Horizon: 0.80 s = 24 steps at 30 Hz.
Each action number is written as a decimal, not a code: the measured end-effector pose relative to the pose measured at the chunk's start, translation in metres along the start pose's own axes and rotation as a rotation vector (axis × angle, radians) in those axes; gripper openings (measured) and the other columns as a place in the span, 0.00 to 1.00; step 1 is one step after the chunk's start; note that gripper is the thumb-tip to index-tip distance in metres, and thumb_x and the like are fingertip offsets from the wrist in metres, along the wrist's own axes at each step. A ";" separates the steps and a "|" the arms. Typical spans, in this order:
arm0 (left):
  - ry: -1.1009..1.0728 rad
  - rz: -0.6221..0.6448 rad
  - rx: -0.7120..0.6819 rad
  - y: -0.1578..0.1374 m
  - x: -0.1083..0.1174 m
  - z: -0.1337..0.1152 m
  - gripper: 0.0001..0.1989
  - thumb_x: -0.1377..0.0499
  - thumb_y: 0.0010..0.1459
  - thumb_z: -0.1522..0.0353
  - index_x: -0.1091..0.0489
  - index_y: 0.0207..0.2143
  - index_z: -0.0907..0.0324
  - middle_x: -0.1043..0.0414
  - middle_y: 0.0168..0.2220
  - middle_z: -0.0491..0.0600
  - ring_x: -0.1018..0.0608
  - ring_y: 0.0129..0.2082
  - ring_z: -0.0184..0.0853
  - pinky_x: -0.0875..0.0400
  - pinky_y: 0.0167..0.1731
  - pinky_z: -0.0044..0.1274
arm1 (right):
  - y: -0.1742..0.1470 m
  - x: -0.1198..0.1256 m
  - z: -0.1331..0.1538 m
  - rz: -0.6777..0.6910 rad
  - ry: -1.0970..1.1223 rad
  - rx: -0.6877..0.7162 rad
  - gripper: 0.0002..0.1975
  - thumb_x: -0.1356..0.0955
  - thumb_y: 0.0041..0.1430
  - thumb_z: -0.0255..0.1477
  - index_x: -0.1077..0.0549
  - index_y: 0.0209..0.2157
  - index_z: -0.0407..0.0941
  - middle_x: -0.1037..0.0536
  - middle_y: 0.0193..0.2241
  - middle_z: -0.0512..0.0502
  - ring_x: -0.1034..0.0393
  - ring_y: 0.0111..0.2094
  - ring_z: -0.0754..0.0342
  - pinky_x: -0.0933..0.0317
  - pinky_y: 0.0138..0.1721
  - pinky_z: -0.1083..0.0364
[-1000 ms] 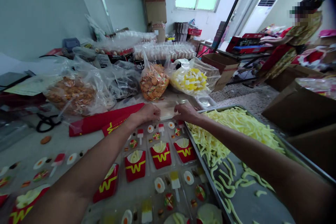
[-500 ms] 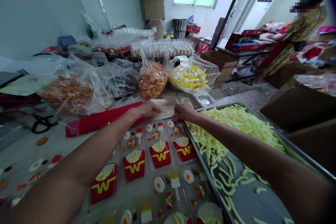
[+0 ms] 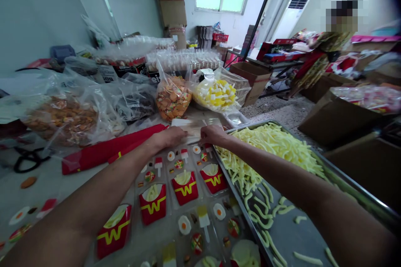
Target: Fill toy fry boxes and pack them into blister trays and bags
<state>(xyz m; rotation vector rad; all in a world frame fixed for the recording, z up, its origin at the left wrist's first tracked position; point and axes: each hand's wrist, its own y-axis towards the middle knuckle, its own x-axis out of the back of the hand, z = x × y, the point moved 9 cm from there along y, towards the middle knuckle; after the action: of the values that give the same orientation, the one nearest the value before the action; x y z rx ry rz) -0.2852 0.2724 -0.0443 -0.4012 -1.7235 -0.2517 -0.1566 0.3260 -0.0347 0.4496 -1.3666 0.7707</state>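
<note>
Both my arms reach forward over the table. My left hand [image 3: 173, 137] has its fingers closed on the left near edge of a clear plastic tray [image 3: 191, 127]. At the tray's right near edge my right hand [image 3: 213, 134] pinches it, with the fingertips partly hidden. Just in front lie clear blister trays holding red fries cartons [image 3: 184, 187] with a yellow zigzag, toy fries, fried eggs [image 3: 184, 225] and popsicles [image 3: 203, 220]. Under my right forearm stands a metal tray [image 3: 233, 190] with a heap of pale yellow toy fries [image 3: 266, 148].
Bags of orange pieces [image 3: 173, 98] and yellow-white pieces [image 3: 221, 95] stand behind the hands. A red folded sheet [image 3: 94, 152] and black scissors [image 3: 29, 159] lie left. Cardboard boxes [image 3: 338, 112] stand right; a person [image 3: 326, 50] is farther back.
The camera view has turned slightly right, so everything sits farther left. My hands remain at the clear plastic tray, with little visible movement against it.
</note>
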 end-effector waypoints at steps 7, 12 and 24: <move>0.342 0.002 -0.024 0.013 0.013 -0.026 0.11 0.46 0.60 0.79 0.22 0.37 0.68 0.19 0.35 0.63 0.18 0.38 0.42 0.36 0.56 0.37 | -0.006 0.003 -0.002 -0.079 0.034 -0.040 0.22 0.22 0.49 0.44 0.25 0.41 0.46 0.20 0.38 0.45 0.27 0.40 0.46 0.44 0.33 0.56; 0.455 -0.028 -0.044 0.036 0.054 -0.046 0.14 0.47 0.59 0.80 0.21 0.40 0.70 0.20 0.39 0.67 0.18 0.41 0.48 0.30 0.44 0.36 | -0.016 0.013 0.003 -0.209 0.061 -0.097 0.32 0.19 0.43 0.38 0.30 0.47 0.42 0.24 0.46 0.37 0.29 0.47 0.42 0.40 0.42 0.53; 0.647 -0.107 0.317 -0.090 0.172 -0.009 0.09 0.46 0.62 0.78 0.25 0.38 0.69 0.22 0.33 0.56 0.25 0.31 0.35 0.33 0.38 0.25 | -0.035 0.040 -0.012 -0.376 0.714 -0.227 0.32 0.25 0.46 0.55 0.30 0.38 0.43 0.25 0.38 0.41 0.29 0.39 0.47 0.34 0.36 0.52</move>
<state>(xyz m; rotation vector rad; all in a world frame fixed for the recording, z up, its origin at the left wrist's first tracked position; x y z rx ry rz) -0.3401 0.2082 0.1308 0.0162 -1.1191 -0.1569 -0.1221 0.3194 0.0069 0.2051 -0.6590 0.3928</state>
